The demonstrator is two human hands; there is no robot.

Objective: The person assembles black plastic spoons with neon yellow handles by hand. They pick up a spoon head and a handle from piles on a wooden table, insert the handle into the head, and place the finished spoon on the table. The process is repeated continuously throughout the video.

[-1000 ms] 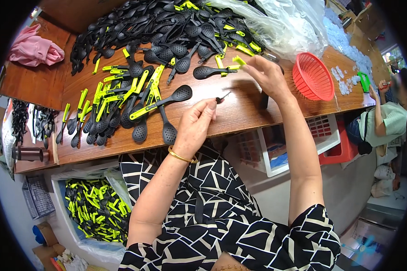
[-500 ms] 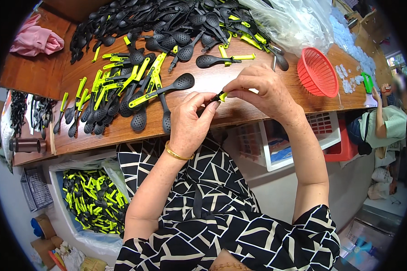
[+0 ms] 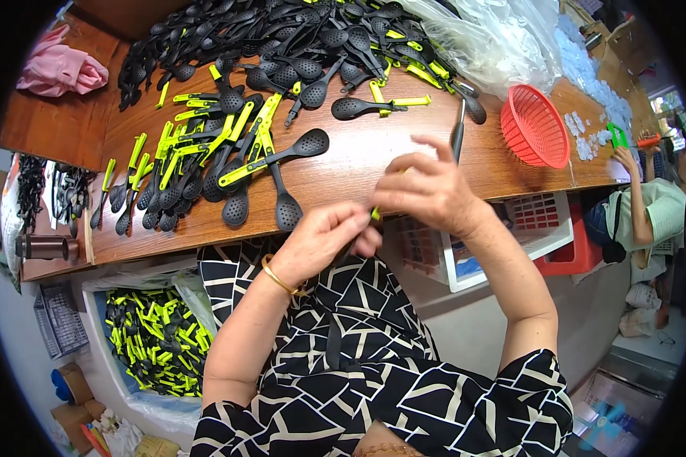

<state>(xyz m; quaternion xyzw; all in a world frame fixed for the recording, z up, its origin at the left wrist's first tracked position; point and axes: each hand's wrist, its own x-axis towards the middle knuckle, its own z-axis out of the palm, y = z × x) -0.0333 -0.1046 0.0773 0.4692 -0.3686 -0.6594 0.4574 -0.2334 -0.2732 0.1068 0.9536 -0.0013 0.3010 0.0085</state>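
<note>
My left hand (image 3: 331, 238) is closed around a small yellow-green and black piece (image 3: 375, 214), whose bright end shows past the fingertips. The rest of it is hidden, and its kind cannot be made out. Beside it my right hand (image 3: 428, 189) has its fingers apart, slightly blurred, with the lower fingertips close to the piece. Both hands are over the table's front edge. To the left lies a black slotted spoon (image 3: 310, 142) with a yellow-green handle, on a pile of similar spoons (image 3: 183, 179). A dark-handled tool with a metal shaft (image 3: 458, 137) lies just beyond my right hand.
A heap of black spoons (image 3: 282, 38) covers the table's back, beside clear plastic bags (image 3: 503, 38). A red basket (image 3: 533, 126) stands at right. Below left, a lined bin (image 3: 156, 339) holds many yellow-green and black pieces. Another person (image 3: 640, 209) works at far right.
Both hands have come down and nearer to me with the small piece. My right hand's fingers have loosened from their pinch and spread.
</note>
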